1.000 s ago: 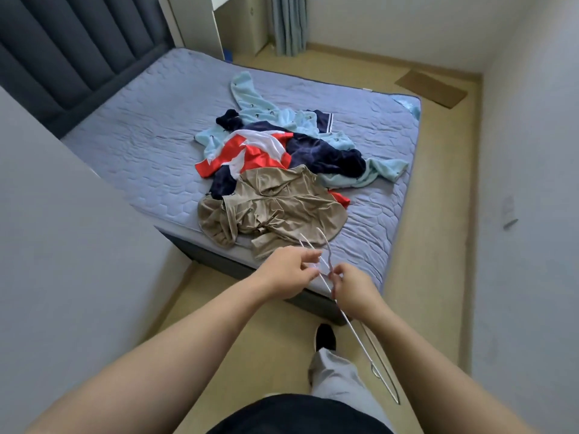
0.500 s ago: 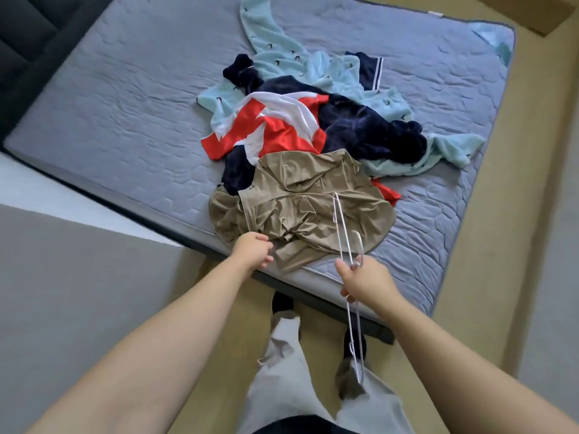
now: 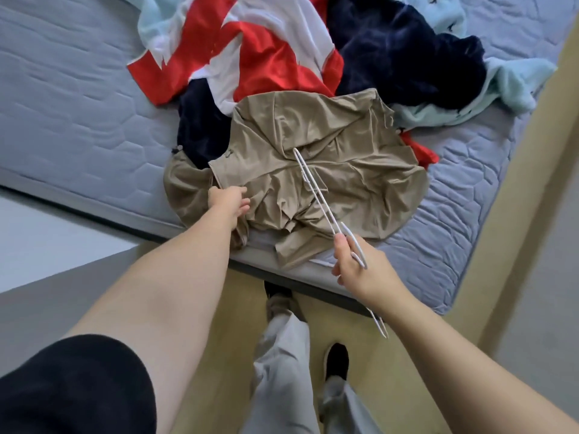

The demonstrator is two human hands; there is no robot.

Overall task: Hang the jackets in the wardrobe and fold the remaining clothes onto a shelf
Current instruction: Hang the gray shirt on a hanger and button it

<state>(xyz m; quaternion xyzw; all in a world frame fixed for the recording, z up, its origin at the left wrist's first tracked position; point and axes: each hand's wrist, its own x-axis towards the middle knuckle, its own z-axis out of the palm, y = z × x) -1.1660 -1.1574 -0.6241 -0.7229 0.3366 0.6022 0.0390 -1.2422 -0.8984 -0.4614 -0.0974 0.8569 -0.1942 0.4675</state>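
- Right hand (image 3: 363, 270): fingers closed around the white wire hanger (image 3: 316, 191), pinching it near mid-length. The frame is seen edge-on. Whether it is 1 hanger or 2 cannot be told.
- Beyond the right fingertips, the hanger's far end lies over the tan jacket (image 3: 329, 142). Its near end passes under the wrist.
- Left hand (image 3: 230, 200): fingertips bent at the jacket's near-left edge and touching the fabric. Whether they grip the fabric cannot be told.
- The jacket lies crumpled at the near edge of the mattress (image 3: 78, 120), directly ahead of both sets of fingers. Its hem overhangs the edge between the 2 hands.
- Past the jacket, farther from the fingers: red and white garment (image 3: 250, 51), navy garment (image 3: 401, 57), light blue garment (image 3: 517, 79).
- Judgement: the step in hand is taking up the jacket for hanging. Nothing is hung or folded yet.
- Recommended: the left fingers find the collar rather than a loose fold, lift the jacket free of the pile, and open the neck. The right hand turns the hanger flat and feeds 1 shoulder at a time.
- Risk: the fabric looks slippery, so a shallow pinch may slip. The wire end may snag the cloth.
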